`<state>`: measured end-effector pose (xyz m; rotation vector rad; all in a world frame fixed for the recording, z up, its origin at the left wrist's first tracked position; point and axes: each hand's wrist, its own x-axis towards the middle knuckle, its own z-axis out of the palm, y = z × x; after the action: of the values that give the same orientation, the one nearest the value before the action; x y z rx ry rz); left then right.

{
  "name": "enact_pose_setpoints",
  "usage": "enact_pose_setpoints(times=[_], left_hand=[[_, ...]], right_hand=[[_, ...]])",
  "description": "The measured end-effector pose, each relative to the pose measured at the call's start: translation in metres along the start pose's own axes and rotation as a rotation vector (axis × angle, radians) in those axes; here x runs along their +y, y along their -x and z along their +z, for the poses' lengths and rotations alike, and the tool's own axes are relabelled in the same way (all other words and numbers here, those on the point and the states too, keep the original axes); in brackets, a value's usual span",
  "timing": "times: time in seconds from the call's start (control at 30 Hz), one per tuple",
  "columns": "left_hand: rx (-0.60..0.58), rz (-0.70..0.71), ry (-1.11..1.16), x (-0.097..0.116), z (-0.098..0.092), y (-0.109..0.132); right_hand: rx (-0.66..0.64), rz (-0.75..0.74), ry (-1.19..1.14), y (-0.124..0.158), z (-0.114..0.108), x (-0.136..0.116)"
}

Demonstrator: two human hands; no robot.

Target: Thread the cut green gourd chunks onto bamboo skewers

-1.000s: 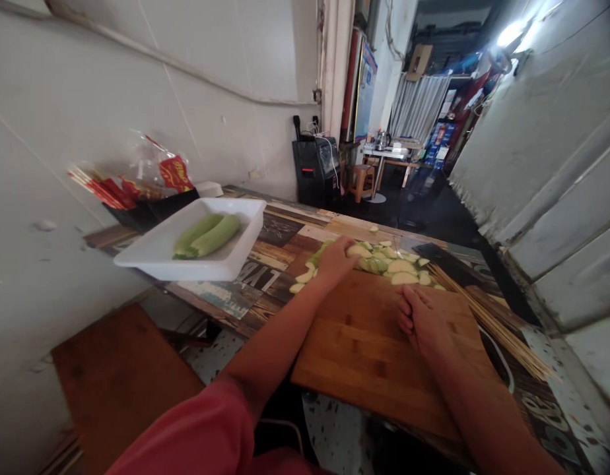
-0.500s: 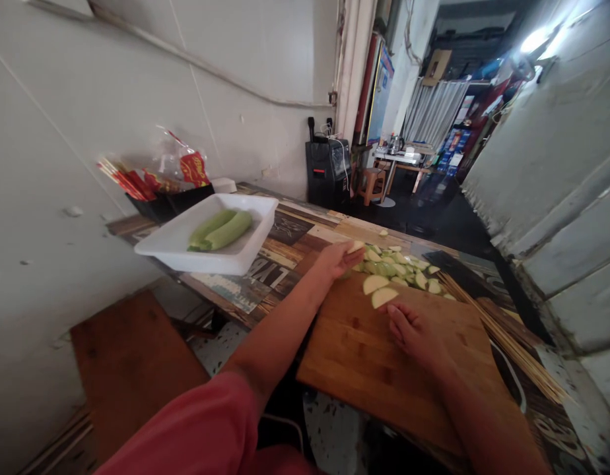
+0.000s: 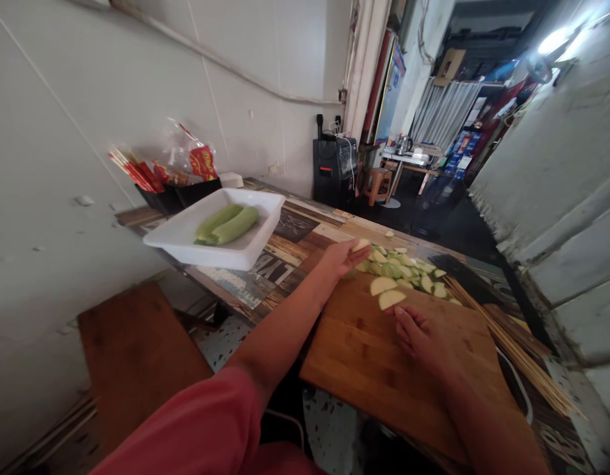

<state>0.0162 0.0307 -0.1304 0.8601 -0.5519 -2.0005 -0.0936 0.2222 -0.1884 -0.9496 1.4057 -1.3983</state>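
Observation:
My left hand (image 3: 345, 258) reaches over the far left edge of the wooden cutting board (image 3: 354, 343), its fingers closed on a pale zucchini slice (image 3: 361, 245). Beside it lies a heap of green-edged zucchini slices (image 3: 401, 265). My right hand (image 3: 418, 333) is above the board with fingers curled and thumb pressed in. Two half-round zucchini slices (image 3: 391, 299) line up just beyond its fingertips, the nearer one about touching them. Whatever the right fingers grip is hidden. Thin bamboo skewers (image 3: 517, 353) lie in a bundle right of the board.
At the left of the table, a white plastic tray (image 3: 250, 254) holds two whole zucchinis (image 3: 236, 224). Behind it stands a black holder (image 3: 199, 190) with red-wrapped packets. A wooden stool (image 3: 141, 369) is at lower left. A black speaker (image 3: 335, 168) stands past the table's far edge.
The whole view has shifted slightly to the right in the picture. Both hands and their slices keep almost the same places relative to the board.

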Motion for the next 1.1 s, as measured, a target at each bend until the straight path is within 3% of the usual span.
enact_pose_setpoints(times=[0.7, 1.1], left_hand=[[0.002, -0.02, -0.049, 0.0, 0.003, 0.002], [-0.046, 0.139, -0.22, -0.009, 0.005, 0.009]], right_hand=[[-0.012, 0.023, 0.063, 0.002, 0.0, 0.001], [-0.005, 0.062, 0.041, 0.0, 0.001, 0.001]])
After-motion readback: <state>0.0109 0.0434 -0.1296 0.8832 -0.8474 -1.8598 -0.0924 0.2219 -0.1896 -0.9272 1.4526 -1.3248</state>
